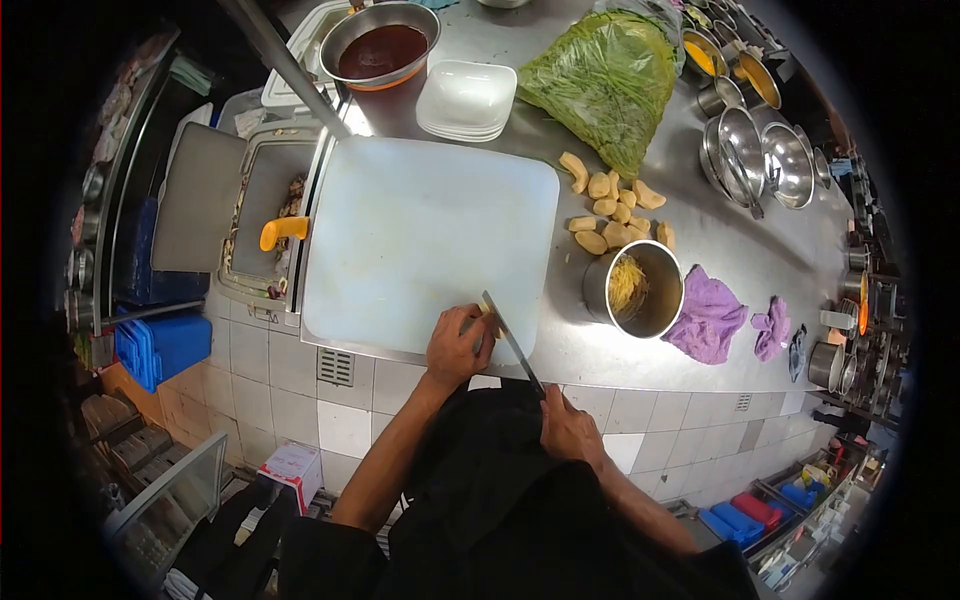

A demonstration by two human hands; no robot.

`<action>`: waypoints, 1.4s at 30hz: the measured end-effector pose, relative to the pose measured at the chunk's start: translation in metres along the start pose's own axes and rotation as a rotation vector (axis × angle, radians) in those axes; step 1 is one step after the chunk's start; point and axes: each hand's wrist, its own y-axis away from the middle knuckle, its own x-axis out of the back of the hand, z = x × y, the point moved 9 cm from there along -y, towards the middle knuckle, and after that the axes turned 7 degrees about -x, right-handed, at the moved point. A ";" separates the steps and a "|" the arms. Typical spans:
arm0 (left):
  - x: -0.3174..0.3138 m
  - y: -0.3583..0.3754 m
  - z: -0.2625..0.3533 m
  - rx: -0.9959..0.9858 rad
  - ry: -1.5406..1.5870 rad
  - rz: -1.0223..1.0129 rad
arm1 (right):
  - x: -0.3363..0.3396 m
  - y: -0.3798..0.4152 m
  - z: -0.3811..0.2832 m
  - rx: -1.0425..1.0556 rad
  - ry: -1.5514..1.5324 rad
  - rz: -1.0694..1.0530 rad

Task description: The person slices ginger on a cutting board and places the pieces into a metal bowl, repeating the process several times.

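Observation:
On the near edge of the white cutting board (430, 230), my left hand (462, 345) is closed on a small pale yellow piece (486, 308), mostly hidden by the fingers. My right hand (570, 432) grips the handle of a knife (510, 335), whose blade lies against that piece. To the right of the board a steel pot (665, 290) holds thin yellow shreds (627, 284). Several peeled, pale yellow root pieces (615, 210) lie behind the pot.
A bowl of dark red liquid (383, 52) and stacked white dishes (466, 100) stand behind the board. Leafy greens in plastic (610, 85) lie at the back. Purple cloths (706, 315) and steel bowls (788, 165) are rightward; an open bin with an orange-handled tool (284, 232) is leftward.

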 end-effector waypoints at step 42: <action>0.003 0.005 0.001 -0.032 0.011 0.065 | 0.003 -0.033 -0.029 0.194 -0.105 0.095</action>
